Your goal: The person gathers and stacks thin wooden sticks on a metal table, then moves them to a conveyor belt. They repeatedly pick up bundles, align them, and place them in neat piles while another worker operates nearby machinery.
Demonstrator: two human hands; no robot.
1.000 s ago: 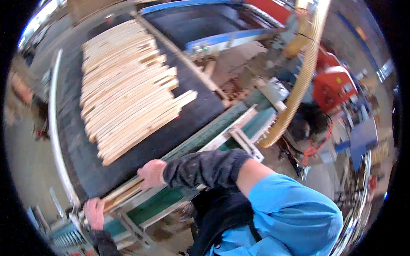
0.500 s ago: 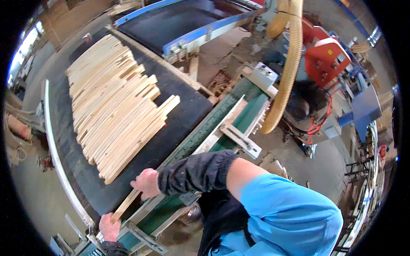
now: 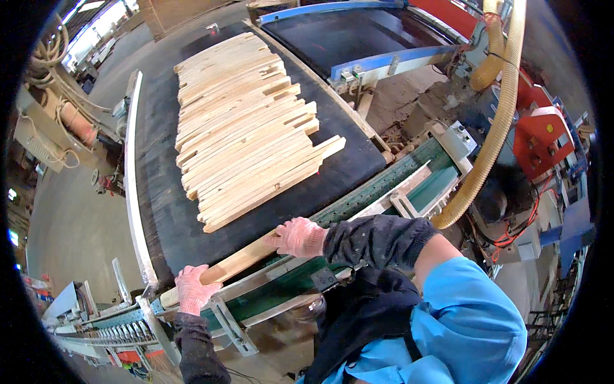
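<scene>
A pale wooden strip [image 3: 242,259] lies between my hands, along the front edge of the black belt table [image 3: 157,221]. My left hand [image 3: 194,288], in a pinkish work glove, is closed on its left end. Gripping the right part of the same strip is my gloved right hand [image 3: 298,237], with its fingers partly hidden. A short wooden end [image 3: 169,297] shows just left of my left hand; whether it belongs to this strip I cannot tell. Beyond my hands, a wide row of wooden strips [image 3: 246,147] lies side by side on the black belt, their right ends uneven.
A green conveyor channel [image 3: 256,297] with metal guides runs in front of me. A white rail [image 3: 133,192] borders the belt on the left. At the right hang ribbed yellow hoses [image 3: 492,147] beside a red machine part [image 3: 543,142]. Behind stands a blue-framed black conveyor [image 3: 345,35].
My view has swung left, so the scene sits farther right. More of the strip between my hands shows, and the hands are farther apart. Both still hold it.
</scene>
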